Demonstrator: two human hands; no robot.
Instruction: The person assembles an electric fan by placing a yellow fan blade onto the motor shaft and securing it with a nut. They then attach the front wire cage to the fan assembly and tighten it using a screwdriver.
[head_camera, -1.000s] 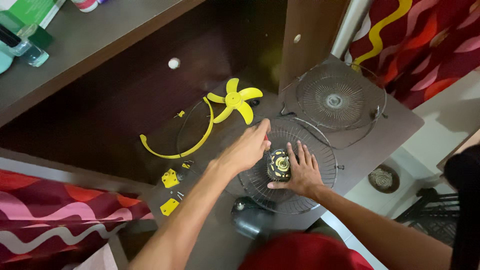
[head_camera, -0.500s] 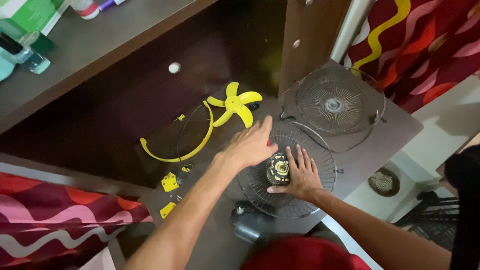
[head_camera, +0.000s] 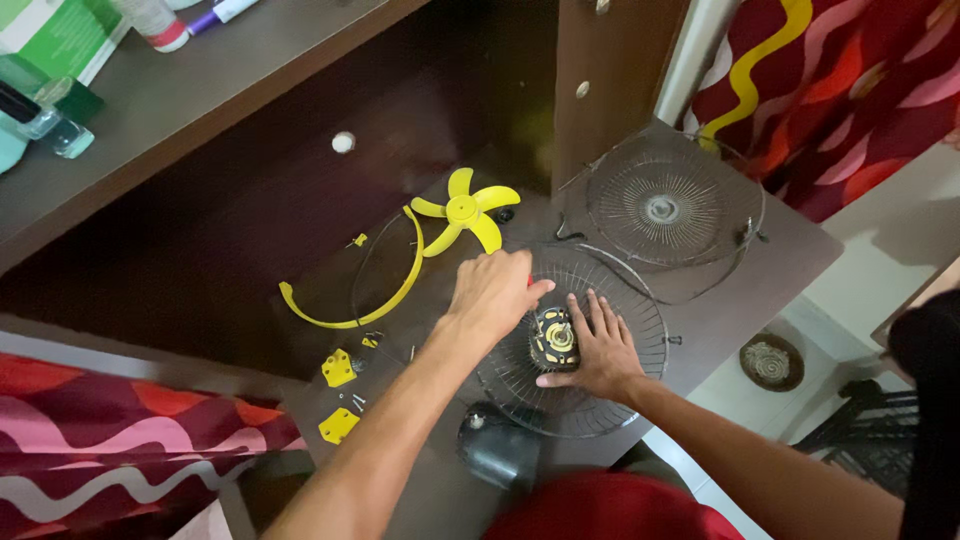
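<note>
My left hand (head_camera: 492, 292) is curled over a small red-handled tool (head_camera: 528, 282), right at the upper left of a black and yellow fan motor (head_camera: 553, 338). The motor sits in the middle of a round wire grille (head_camera: 645, 312) lying flat on the brown table. Palm down on that grille, my right hand (head_camera: 600, 348) has its fingers spread and touches the motor's right side. Most of the tool is hidden under my left hand.
A second wire grille (head_camera: 665, 205) lies behind, by a wooden upright. A yellow fan blade (head_camera: 462, 212), a yellow curved ring (head_camera: 370, 300) and small yellow pieces (head_camera: 338, 367) lie to the left. A dark grey housing (head_camera: 495, 450) sits near me. The table edge drops off at right.
Half a second ago my left hand was stretched out with its fingers extended; it has now curled shut and drawn back toward the motor. My right hand stays on the grille.
</note>
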